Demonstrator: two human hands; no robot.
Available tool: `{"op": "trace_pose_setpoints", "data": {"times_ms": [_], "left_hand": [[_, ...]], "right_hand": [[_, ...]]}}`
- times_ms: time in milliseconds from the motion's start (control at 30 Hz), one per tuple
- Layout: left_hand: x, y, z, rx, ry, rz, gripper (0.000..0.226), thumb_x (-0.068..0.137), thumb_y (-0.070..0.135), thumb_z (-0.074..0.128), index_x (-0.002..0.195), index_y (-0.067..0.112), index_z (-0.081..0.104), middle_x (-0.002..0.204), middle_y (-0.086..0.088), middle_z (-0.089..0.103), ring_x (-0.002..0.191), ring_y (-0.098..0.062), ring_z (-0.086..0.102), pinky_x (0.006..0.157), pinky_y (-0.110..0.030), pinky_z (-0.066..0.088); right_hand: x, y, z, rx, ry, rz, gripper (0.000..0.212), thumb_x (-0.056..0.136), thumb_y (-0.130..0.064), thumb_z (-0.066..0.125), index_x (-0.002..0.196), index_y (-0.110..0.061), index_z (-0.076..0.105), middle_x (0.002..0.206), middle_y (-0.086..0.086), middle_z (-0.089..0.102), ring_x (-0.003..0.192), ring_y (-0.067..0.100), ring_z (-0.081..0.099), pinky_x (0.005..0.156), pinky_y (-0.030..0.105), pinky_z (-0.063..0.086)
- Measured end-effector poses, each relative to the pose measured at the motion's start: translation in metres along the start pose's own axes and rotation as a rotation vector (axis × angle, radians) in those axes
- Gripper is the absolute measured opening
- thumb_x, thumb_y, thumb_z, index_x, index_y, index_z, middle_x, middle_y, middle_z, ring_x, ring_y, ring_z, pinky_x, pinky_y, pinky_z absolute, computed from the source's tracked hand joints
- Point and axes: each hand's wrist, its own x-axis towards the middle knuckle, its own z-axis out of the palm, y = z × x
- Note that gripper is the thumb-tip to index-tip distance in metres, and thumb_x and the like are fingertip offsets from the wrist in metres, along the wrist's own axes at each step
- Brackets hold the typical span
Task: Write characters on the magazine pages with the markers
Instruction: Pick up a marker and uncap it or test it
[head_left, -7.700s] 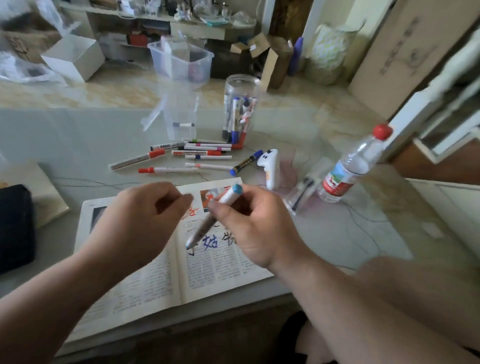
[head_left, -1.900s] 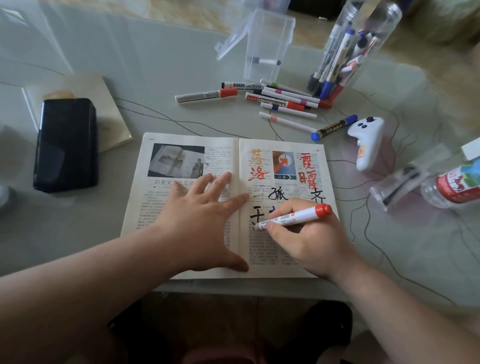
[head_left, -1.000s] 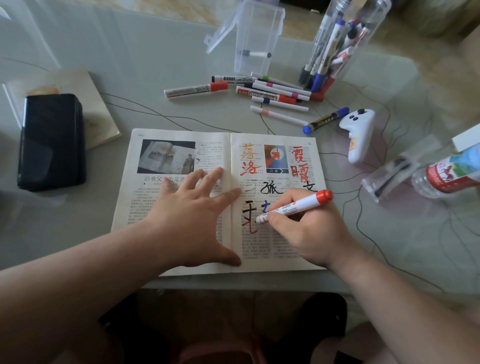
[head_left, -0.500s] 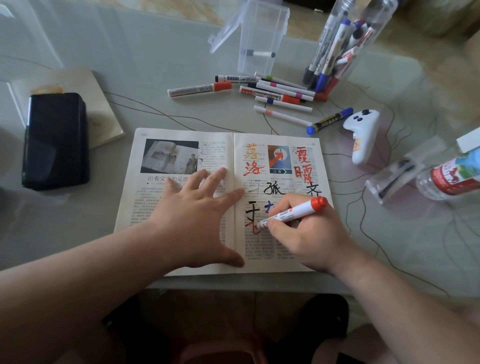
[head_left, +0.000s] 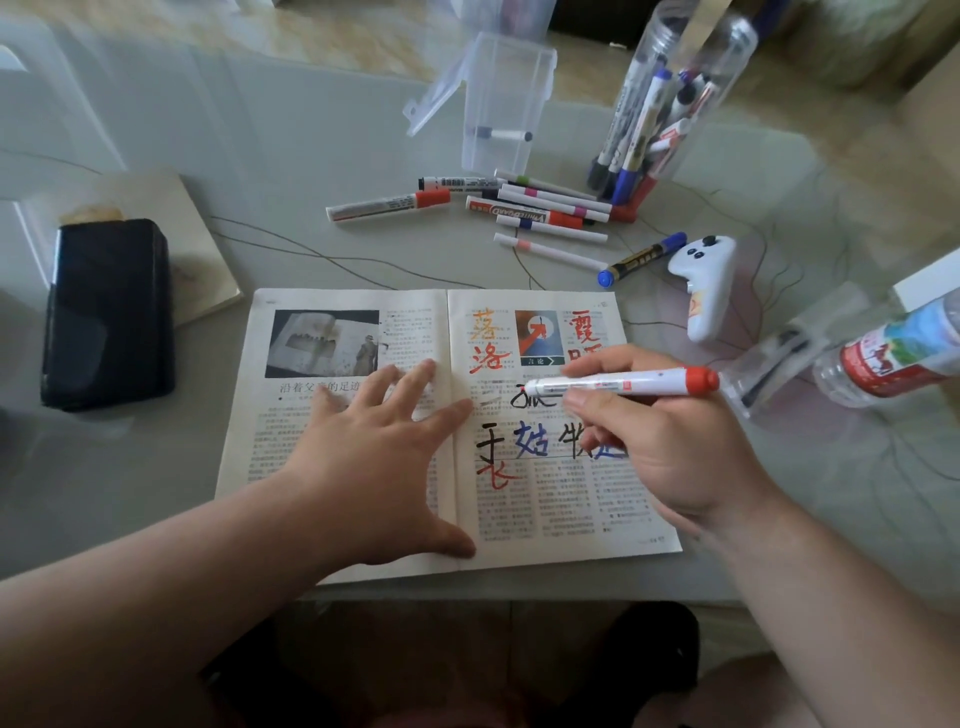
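Observation:
An open magazine (head_left: 561, 525) lies at the table's near edge, its right page covered with orange, red, black and blue hand-drawn characters. My left hand (head_left: 374, 462) lies flat with spread fingers across the fold, pressing the pages down. My right hand (head_left: 670, 441) holds a white marker with a red end (head_left: 623, 383), lifted off the page and lying almost level, tip pointing left above the black character. A fresh red character (head_left: 493, 475) sits low on the right page.
Several loose markers (head_left: 540, 213) lie beyond the magazine, next to a clear jar of markers (head_left: 660, 104) and an open clear box (head_left: 498, 104). A white controller (head_left: 704, 283) and a water bottle (head_left: 893, 353) are on the right, a black case (head_left: 106, 312) on the left.
My right hand has lifted the marker off the page and moved it up and right, uncovering the blue and black characters and the finished red one. My left hand has stayed put.

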Motion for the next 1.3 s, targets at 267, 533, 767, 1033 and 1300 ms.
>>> {"op": "trace_pose_setpoints", "data": {"times_ms": [267,533,767,1033,1300], "left_hand": [[-0.005,-0.011,-0.028,-0.131,0.143,0.037,0.123,0.056,0.096,0.053,0.153,0.05,-0.008,0.166,0.014,-0.011,0.153,-0.016,-0.01,0.123,-0.051,-0.002],[-0.015,-0.006,-0.058,-0.444,0.296,0.212,0.087,0.072,0.048,0.049,0.154,0.042,0.02,0.157,0.024,0.022,0.139,0.009,0.015,0.113,-0.019,0.021],[-0.019,-0.005,-0.049,-0.719,0.448,0.196,0.053,0.091,0.066,0.043,0.137,0.041,0.047,0.13,0.029,0.05,0.118,0.019,0.038,0.09,-0.007,0.031],[-0.018,-0.001,-0.041,-0.73,0.436,0.208,0.062,0.083,0.079,0.028,0.127,0.044,0.052,0.119,0.031,0.053,0.116,0.015,0.043,0.079,-0.008,0.039],[-0.024,0.017,-0.052,-0.708,0.407,0.176,0.042,0.081,0.066,0.056,0.117,0.044,0.058,0.089,0.026,0.068,0.09,0.009,0.062,0.079,-0.024,0.055]], "right_hand": [[0.0,-0.022,0.002,0.677,-0.064,0.199,0.044,0.091,-0.035,0.051,0.072,0.001,0.066,0.096,0.027,0.067,0.102,0.033,0.067,0.093,0.047,0.05],[0.011,-0.04,0.012,1.077,0.043,0.26,0.055,0.088,-0.069,0.044,0.069,-0.017,0.044,0.06,0.0,0.023,0.053,0.018,0.025,0.061,0.033,0.041],[0.013,-0.043,0.024,1.064,0.012,0.214,0.023,0.093,-0.03,0.039,0.076,-0.017,0.047,0.057,0.0,0.022,0.049,0.016,0.021,0.052,0.028,0.026],[0.008,-0.039,0.034,0.962,-0.183,0.209,0.014,0.077,-0.016,0.059,0.077,-0.017,0.045,0.064,0.002,0.03,0.057,0.016,0.03,0.056,0.029,0.031],[0.001,-0.037,0.036,0.825,-0.172,0.278,0.024,0.1,-0.024,0.044,0.101,-0.005,0.059,0.083,0.015,0.06,0.076,0.025,0.06,0.076,0.038,0.047]]}}
